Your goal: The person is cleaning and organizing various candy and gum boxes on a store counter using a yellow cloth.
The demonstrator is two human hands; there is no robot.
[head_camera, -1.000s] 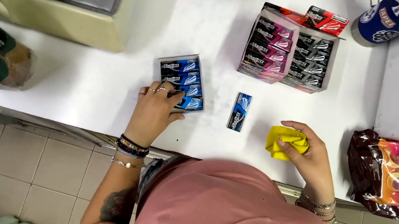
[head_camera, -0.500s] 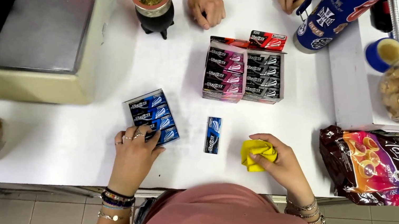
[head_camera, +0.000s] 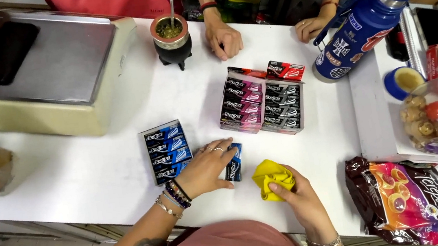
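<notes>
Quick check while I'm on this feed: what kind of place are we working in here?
Most likely a small shop counter. Open display boxes of gum packs stand on the white counter, a weighing scale stands at one end, and other people's hands rest on the far edge, opposite the person.

- The bench (head_camera: 93, 178) is a smooth, matt white surface.
- The yellow cloth (head_camera: 272, 176) looks soft and crumpled.
- The blue gum packs (head_camera: 166, 150) have glossy printed wrappers.
- The scale (head_camera: 54, 61) has a brushed metal top, dull grey, over a cream plastic body.
- The snack bag (head_camera: 413, 200) is shiny, crinkled plastic film.
- The blue flask (head_camera: 365, 29) is glossy plastic with a metal collar.
- The gourd cup (head_camera: 171, 38) has a polished metal rim.
</notes>
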